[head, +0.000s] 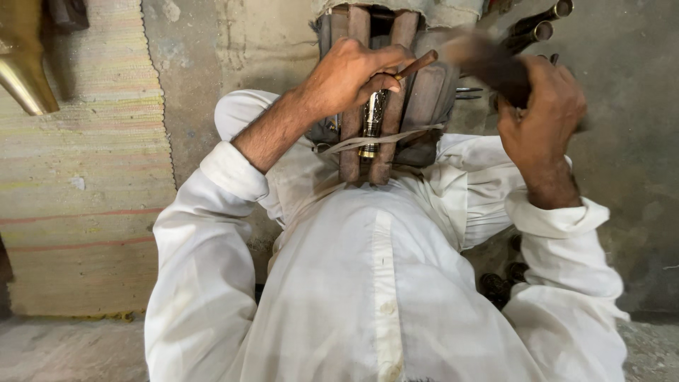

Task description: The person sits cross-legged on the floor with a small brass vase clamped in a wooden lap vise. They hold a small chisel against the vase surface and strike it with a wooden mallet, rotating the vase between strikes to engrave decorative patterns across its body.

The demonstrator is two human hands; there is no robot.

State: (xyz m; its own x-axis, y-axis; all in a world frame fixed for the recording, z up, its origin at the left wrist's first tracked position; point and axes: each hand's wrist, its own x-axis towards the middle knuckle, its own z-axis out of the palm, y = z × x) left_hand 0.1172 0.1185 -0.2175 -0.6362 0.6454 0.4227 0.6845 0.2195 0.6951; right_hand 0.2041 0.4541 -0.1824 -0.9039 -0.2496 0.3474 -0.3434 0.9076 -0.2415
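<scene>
L hand (pixel 353 74) pinches thin chisel (pixel 416 66) over brass piece (pixel 370 120) in wooden clamp (pixel 391 134); R hand (pixel 541 117) grips blurred mallet (pixel 488 60).

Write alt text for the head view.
A person's left hand holds a thin tool against a small metal piece clamped between wooden blocks, while the right hand swings a blurred mallet. White sleeves fill the foreground.
</scene>
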